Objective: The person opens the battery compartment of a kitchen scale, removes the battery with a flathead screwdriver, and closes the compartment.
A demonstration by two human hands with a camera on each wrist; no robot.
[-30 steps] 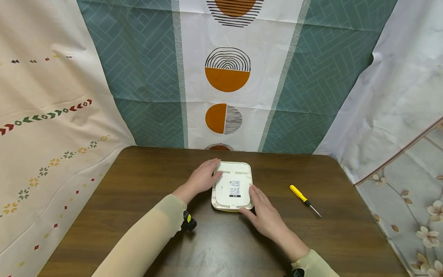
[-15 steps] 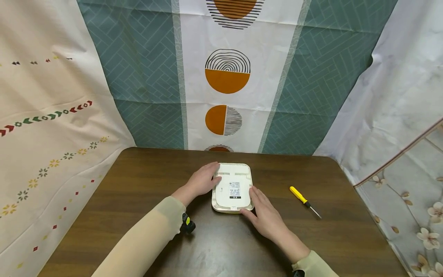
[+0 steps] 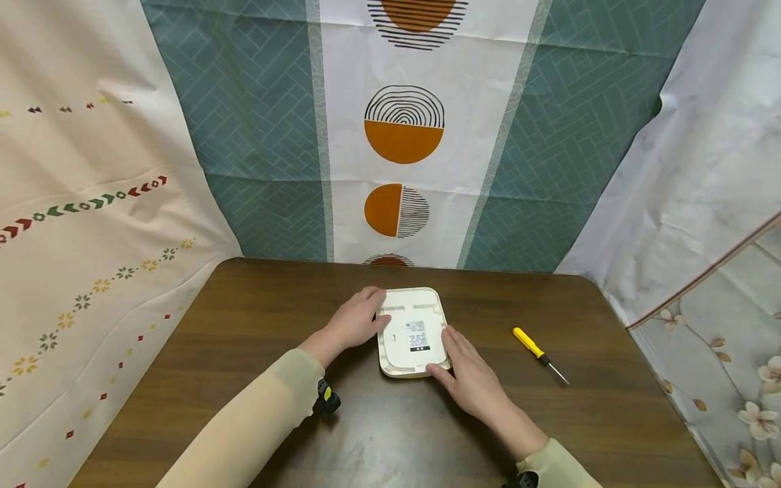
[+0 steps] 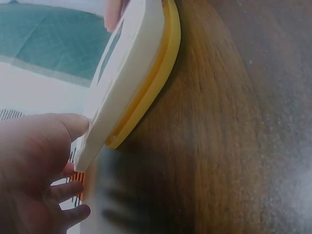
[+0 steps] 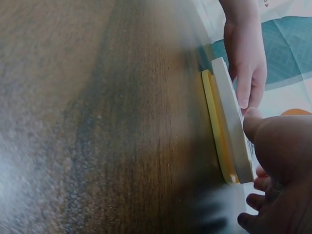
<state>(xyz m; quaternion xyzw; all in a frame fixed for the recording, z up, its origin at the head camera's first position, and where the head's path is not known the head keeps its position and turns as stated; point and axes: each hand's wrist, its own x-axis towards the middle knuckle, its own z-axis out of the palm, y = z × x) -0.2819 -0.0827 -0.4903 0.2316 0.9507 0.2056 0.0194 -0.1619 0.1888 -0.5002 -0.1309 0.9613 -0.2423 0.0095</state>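
Left hand (image 3: 352, 323) and right hand (image 3: 472, 381) grip the case (image 3: 398, 349), label up, seemingly assembled, handling likely unfinished; screwdriver (image 3: 542, 357) lies unheld on desk (image 3: 378, 434).

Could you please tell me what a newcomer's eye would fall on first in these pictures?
Probably the white rounded-rectangular device with a yellow underside, on the dark brown wooden table, with the left hand and right hand touching its opposite sides. Next might come the yellow-handled metal screwdriver to its right, then the orange-and-black circle prints on the fabric behind.
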